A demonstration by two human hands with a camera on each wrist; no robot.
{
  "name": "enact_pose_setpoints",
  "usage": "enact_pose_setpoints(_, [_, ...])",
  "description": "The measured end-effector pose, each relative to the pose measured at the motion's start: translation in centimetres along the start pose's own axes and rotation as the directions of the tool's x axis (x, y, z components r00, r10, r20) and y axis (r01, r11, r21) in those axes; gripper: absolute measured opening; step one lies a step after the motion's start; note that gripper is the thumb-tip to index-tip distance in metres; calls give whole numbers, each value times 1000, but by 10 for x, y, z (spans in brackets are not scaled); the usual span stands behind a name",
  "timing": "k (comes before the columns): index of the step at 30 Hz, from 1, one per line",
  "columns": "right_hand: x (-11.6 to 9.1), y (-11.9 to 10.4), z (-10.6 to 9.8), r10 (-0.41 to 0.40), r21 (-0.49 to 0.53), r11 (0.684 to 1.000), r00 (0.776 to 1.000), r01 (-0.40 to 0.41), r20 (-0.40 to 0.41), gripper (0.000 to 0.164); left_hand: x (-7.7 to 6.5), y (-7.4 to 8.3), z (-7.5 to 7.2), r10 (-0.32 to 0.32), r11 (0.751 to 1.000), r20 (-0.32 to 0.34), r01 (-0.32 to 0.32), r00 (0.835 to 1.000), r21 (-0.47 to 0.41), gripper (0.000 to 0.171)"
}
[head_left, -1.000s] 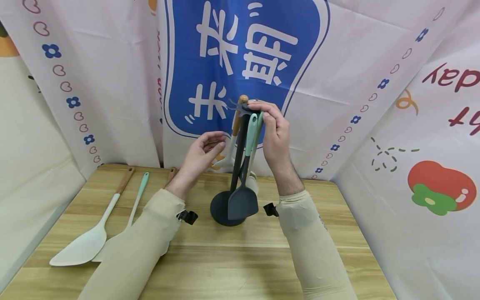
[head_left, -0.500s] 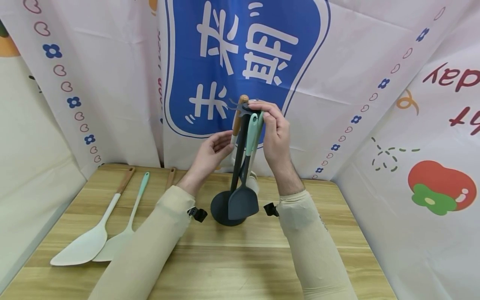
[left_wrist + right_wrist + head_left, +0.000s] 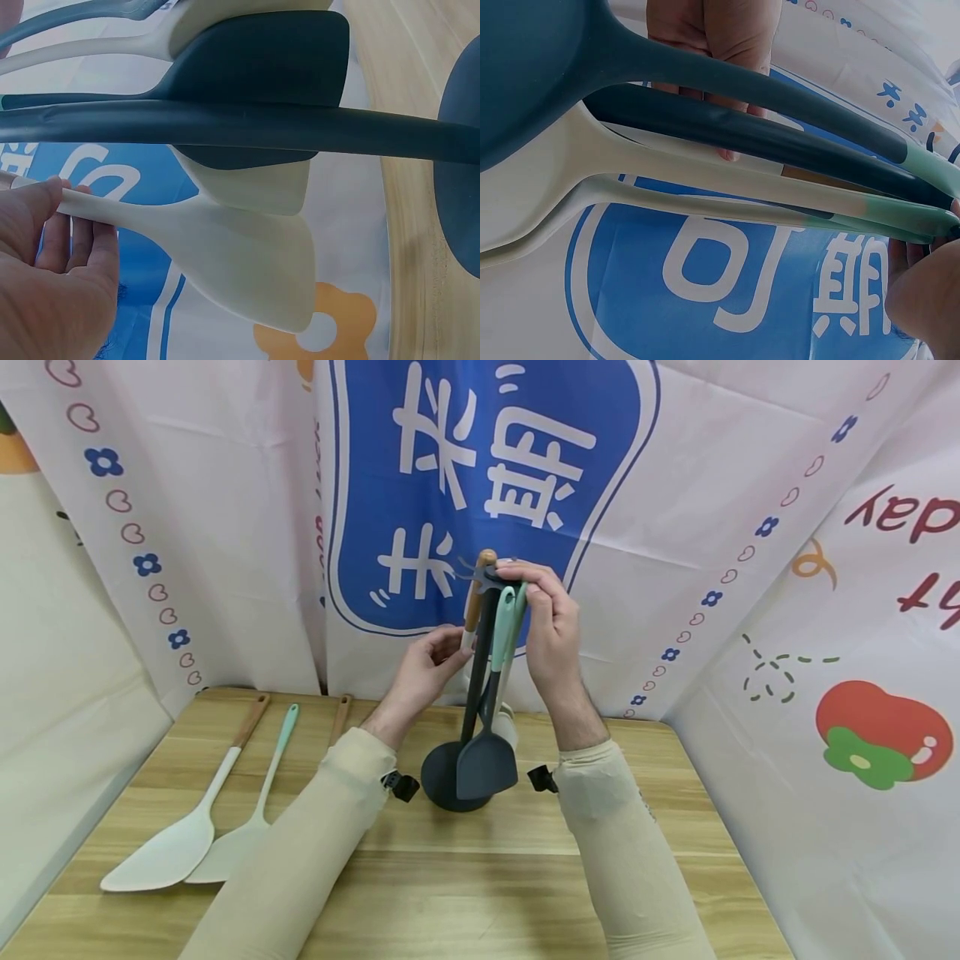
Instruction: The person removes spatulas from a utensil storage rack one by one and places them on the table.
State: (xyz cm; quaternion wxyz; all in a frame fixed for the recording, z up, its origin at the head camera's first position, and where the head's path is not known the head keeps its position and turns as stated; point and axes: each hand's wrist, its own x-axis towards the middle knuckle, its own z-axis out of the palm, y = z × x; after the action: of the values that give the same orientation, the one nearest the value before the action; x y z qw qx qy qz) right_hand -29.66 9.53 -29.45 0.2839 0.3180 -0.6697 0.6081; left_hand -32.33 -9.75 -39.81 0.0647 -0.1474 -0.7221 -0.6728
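A dark utensil rack [image 3: 442, 781] stands tilted on its round base, utensils hanging from its top hooks. Left of its pole is a white turner [image 3: 247, 251] with a wooden handle. My left hand [image 3: 423, 672] pinches the turner's white shaft just below the wood, thumb on one side and fingers on the other. At the rack's top, my right hand [image 3: 555, 635] holds the hook head, its thumb beside the mint handles. A dark spatula [image 3: 486, 768] with a mint handle hangs in front; cream utensils [image 3: 705, 174] with mint handles hang behind it.
On the wooden table [image 3: 480, 893] at left lie a white turner with a wooden handle [image 3: 168, 852] and a pale mint-handled turner [image 3: 232, 847]. Another wooden handle [image 3: 341, 718] shows partly behind my left forearm. Printed cloth walls [image 3: 247, 527] stand behind and beside the table.
My left hand has moved right to the hanging white turner and closed its thumb and fingers on the shaft. The right hand and the rack have stayed in place.
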Motion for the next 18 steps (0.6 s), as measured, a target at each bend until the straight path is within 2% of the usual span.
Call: enact_pose_setpoints(18, [0,0,0,-3,-1,1000,1000,3,-2,48,2,9,-5,-25,999,2,25,1000,-36,42])
